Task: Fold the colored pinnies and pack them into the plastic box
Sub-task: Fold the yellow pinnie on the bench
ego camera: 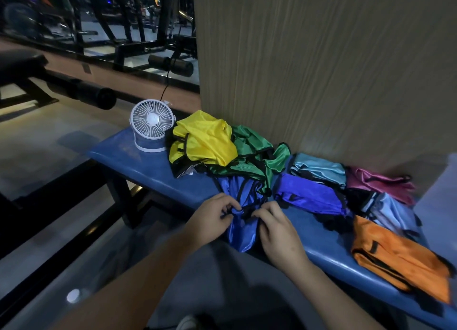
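A royal blue pinny (243,213) lay bunched at the near edge of the blue padded surface (148,167), part of it hanging over that edge. Both grips were on it at its black-trimmed top: the left hand (212,218) pinched the fabric from the left with curled fingers and thumb, and the right hand (277,228) pinched it from the right, the two hands close together with the gathered cloth between them. Both forearms reached in from the lower part of the view, wrists roughly level, knuckles up.

Just behind the held pinny sat a loose heap of a yellow pinny (205,141) and a green pinny (252,156), the yellow partly over the green. To the right lay flatter, folded-looking pieces: a purple-blue pinny (309,193), a light blue pinny (319,169) behind it, a pink pinny (380,183) against the wall, a pale blue pinny (393,213) and, nearest, an orange pinny (398,258).

A small white fan (152,124) stood at the far left end of the surface, beside the yellow pinny. No box was visible.
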A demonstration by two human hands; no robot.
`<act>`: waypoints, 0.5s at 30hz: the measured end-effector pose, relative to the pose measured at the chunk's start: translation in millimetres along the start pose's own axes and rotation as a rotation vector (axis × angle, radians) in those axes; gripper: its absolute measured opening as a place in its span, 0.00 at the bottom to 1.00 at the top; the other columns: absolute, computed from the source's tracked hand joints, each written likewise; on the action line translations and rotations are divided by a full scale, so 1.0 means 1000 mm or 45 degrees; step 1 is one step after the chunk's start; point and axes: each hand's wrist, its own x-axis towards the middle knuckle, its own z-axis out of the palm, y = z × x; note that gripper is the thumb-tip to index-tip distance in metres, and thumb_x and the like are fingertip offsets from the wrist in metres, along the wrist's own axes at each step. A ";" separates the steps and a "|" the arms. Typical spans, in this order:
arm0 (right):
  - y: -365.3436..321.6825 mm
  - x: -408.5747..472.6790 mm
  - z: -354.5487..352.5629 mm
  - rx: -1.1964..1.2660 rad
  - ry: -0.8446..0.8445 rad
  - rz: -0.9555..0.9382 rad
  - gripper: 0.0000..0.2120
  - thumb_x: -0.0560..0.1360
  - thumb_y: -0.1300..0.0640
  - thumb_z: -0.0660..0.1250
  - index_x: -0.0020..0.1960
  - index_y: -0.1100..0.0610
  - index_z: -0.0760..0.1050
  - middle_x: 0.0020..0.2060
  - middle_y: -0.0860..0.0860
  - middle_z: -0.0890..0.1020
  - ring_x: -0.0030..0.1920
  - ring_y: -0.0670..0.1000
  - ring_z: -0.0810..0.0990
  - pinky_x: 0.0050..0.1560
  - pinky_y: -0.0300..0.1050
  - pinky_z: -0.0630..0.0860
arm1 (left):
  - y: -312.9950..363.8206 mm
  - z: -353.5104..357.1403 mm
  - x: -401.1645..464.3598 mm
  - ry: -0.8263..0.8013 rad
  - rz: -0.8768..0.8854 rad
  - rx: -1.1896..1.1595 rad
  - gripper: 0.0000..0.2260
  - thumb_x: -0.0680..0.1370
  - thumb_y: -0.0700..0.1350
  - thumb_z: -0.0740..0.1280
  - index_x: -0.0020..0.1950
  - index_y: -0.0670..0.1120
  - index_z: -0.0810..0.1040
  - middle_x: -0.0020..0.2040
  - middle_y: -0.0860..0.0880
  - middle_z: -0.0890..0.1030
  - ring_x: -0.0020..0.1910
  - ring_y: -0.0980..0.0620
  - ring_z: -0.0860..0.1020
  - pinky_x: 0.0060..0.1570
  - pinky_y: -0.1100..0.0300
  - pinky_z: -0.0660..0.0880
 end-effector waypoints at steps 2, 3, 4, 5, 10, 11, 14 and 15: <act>-0.001 -0.002 -0.006 -0.005 -0.015 0.016 0.16 0.72 0.66 0.59 0.53 0.51 0.76 0.51 0.46 0.72 0.48 0.53 0.76 0.48 0.49 0.74 | 0.004 0.001 0.000 -0.003 0.000 -0.001 0.14 0.75 0.35 0.67 0.51 0.54 0.80 0.47 0.52 0.76 0.44 0.55 0.76 0.45 0.64 0.73; -0.001 -0.003 -0.008 -0.033 -0.027 0.018 0.17 0.69 0.66 0.58 0.52 0.50 0.75 0.51 0.46 0.72 0.49 0.53 0.76 0.50 0.49 0.73 | 0.005 0.001 0.000 0.004 -0.001 0.016 0.14 0.76 0.35 0.66 0.53 0.55 0.80 0.47 0.53 0.76 0.43 0.55 0.75 0.44 0.63 0.73; -0.001 -0.003 -0.010 -0.062 -0.037 0.027 0.19 0.67 0.65 0.57 0.53 0.50 0.75 0.52 0.45 0.71 0.50 0.53 0.76 0.51 0.49 0.72 | 0.006 0.000 0.000 0.016 -0.010 0.025 0.15 0.76 0.36 0.66 0.54 0.56 0.80 0.47 0.54 0.76 0.42 0.56 0.75 0.44 0.64 0.72; -0.001 -0.003 -0.012 -0.076 -0.041 0.044 0.20 0.66 0.64 0.57 0.53 0.49 0.75 0.52 0.45 0.71 0.51 0.52 0.75 0.53 0.48 0.72 | 0.006 -0.001 0.002 0.033 -0.033 0.023 0.16 0.76 0.38 0.65 0.56 0.58 0.80 0.46 0.54 0.76 0.41 0.57 0.75 0.43 0.65 0.72; -0.005 0.014 -0.014 -0.016 0.035 0.072 0.17 0.68 0.59 0.58 0.54 0.50 0.76 0.51 0.45 0.72 0.53 0.50 0.75 0.55 0.47 0.72 | 0.005 -0.018 0.014 0.197 -0.165 -0.123 0.16 0.76 0.37 0.64 0.55 0.58 0.79 0.42 0.53 0.78 0.34 0.56 0.74 0.42 0.55 0.75; -0.006 0.020 -0.013 -0.010 0.057 0.061 0.16 0.69 0.58 0.59 0.54 0.50 0.76 0.51 0.45 0.72 0.53 0.50 0.75 0.55 0.47 0.72 | 0.004 -0.022 0.017 0.243 -0.187 -0.155 0.15 0.77 0.37 0.63 0.54 0.57 0.79 0.41 0.53 0.79 0.35 0.56 0.75 0.42 0.53 0.76; -0.010 0.045 -0.009 -0.028 0.135 0.046 0.13 0.72 0.54 0.62 0.55 0.51 0.77 0.50 0.45 0.73 0.51 0.50 0.74 0.54 0.49 0.72 | 0.003 -0.030 0.030 0.400 -0.241 -0.108 0.12 0.78 0.41 0.64 0.53 0.58 0.78 0.44 0.55 0.78 0.37 0.56 0.76 0.42 0.53 0.75; -0.012 0.056 -0.007 -0.055 0.167 0.030 0.13 0.73 0.53 0.62 0.56 0.51 0.77 0.50 0.45 0.73 0.51 0.50 0.73 0.54 0.50 0.72 | 0.001 -0.032 0.035 0.462 -0.249 -0.070 0.11 0.78 0.42 0.65 0.54 0.58 0.78 0.45 0.57 0.77 0.38 0.57 0.75 0.42 0.53 0.76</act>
